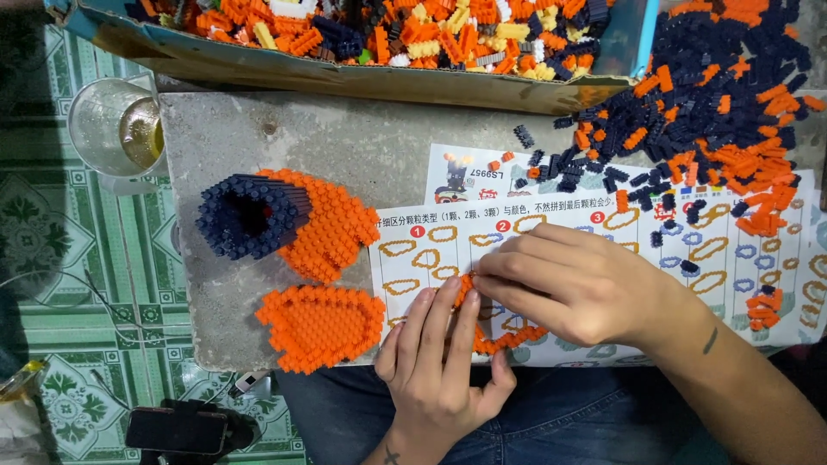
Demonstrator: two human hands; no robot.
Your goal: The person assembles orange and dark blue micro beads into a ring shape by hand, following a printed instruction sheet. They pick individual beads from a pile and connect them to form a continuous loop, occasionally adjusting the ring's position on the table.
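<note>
My left hand (pixel 438 362) and my right hand (pixel 573 284) meet over a thin orange ring of small bricks (pixel 508 337) lying on a printed instruction sheet (pixel 603 232). The right hand's fingertips press on the ring's upper left part; the left hand's fingers rest beside them and its thumb sits under the ring. Left of the hands lies a flat orange brick plate (pixel 320 325). Above it stands a built orange and dark blue block figure (pixel 276 220) with a hollow dark blue end.
A cardboard box (pixel 345 73) full of orange, yellow and dark bricks runs along the top. A loose heap of dark blue and orange bricks (pixel 715 112) covers the upper right. A glass mug (pixel 116 129) stands at the grey slab's left. A dark phone (pixel 177 429) lies on the floor.
</note>
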